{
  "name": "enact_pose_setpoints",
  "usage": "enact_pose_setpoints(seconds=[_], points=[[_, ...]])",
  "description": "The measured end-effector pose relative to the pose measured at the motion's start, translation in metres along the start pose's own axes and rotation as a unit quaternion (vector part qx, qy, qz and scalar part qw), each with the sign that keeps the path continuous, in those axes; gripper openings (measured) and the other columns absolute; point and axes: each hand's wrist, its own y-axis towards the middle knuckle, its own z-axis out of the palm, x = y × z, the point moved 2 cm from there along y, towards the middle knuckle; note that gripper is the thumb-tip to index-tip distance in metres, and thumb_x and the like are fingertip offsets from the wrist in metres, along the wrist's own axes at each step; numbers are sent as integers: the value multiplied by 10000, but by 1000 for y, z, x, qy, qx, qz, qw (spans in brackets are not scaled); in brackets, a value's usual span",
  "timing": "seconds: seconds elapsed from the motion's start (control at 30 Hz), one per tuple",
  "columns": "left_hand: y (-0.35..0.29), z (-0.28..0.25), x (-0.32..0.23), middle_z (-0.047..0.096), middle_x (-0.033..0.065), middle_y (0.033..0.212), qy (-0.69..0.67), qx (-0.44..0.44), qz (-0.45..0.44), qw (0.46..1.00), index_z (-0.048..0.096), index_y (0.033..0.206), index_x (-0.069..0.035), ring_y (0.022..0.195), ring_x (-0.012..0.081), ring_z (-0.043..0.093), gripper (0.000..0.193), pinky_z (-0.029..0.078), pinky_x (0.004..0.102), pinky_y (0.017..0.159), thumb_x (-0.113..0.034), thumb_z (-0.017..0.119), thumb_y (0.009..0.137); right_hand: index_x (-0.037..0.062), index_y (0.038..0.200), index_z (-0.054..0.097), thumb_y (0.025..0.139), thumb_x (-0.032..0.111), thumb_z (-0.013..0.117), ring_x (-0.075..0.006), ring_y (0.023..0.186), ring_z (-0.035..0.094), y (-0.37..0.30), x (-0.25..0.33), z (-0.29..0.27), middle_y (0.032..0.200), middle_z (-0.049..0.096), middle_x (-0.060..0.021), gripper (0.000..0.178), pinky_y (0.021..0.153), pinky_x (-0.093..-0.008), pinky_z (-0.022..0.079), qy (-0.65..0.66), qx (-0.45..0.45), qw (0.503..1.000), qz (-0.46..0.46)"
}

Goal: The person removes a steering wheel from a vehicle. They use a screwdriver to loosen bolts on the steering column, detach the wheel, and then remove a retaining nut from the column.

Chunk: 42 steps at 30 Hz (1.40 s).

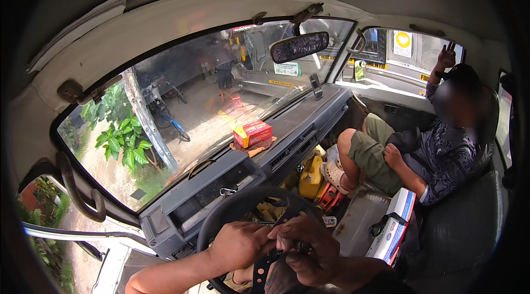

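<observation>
The left hand lay curled over the hub area of the steering wheel, its fingers folded down toward the centre. Whether that grip was clamped on anything could not be told, since the fingertips were hidden under the knuckles. The wheel itself sat low in the view, directly under both hands, its dark rim arching above the left grip and a perforated metal spoke running down just below it.

The right hand met the left at the hub, thumb and fingertips pinched together on some small part that the view did not show clearly; that grip looked closed, though on what could not be told.

The wheel would likely handle as a stiff, fairly heavy ring, with a hard and somewhat slick rim. The rim's sides, out from both grips, would be the surest places to take hold; the thin spoke would give a poorer, sharper-edged purchase.

Above and right of the grips, a red and yellow box rested on an orange cloth on the dashboard. Further right, a yellow jug stood in the footwell, a white carton lay on the seat, and a passenger sat well apart from both hands with 1 arm raised.
</observation>
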Motion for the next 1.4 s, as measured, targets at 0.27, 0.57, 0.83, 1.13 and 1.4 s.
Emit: enact_pose_setpoints(seconds=[0.27, 0.57, 0.83, 1.13, 1.4], points=[[-9, 10, 4, 746, 63, 935, 6, 116, -33, 993, 716, 1027, -87, 866, 326, 762, 228, 639, 437, 781, -229, 769, 857, 39, 1509, 548, 989, 356, 866, -231, 883, 690, -3, -2, 11, 1072, 686, -107, 687, 785, -382, 567, 24, 35, 999, -33], [-5, 14, 3, 746, 79, 879, 38, 105, 10, 994, 709, 993, -72, 877, 342, 767, 230, 643, 441, 783, -186, 782, 807, 49, 1465, 511, 893, 145, 959, -169, 808, 638, -35, -34, 20, 1013, 646, -85, 733, 757, -354, 545, 160, -7, 987, 12], [2, 16, 5, 767, 144, 946, -19, -8, 54, 998, 712, 1001, -66, 919, 348, 775, 198, 638, 424, 823, -181, 758, 846, 41, 1318, 647, 929, 109, 914, -277, 872, 725, -14, -3, 12, 1002, 710, -126, 477, 814, -427, 573, 33, -11, 999, -26], [-1, 22, 10, 745, 123, 892, -46, 1, 72, 996, 723, 1034, -98, 850, 358, 762, 267, 632, 455, 765, -189, 801, 795, 31, 1392, 632, 893, 180, 954, -236, 737, 699, -22, -7, 13, 947, 694, -73, 612, 703, -390, 562, 13, -28, 999, -42], [1, 25, 7, 702, 82, 829, 15, 24, 15, 1000, 693, 1027, -105, 792, 350, 750, 322, 618, 475, 700, -155, 838, 744, 67, 1525, 493, 852, 206, 1002, -191, 826, 625, -35, -21, 18, 989, 621, -61, 855, 706, -380, 516, 54, -96, 993, -42]])
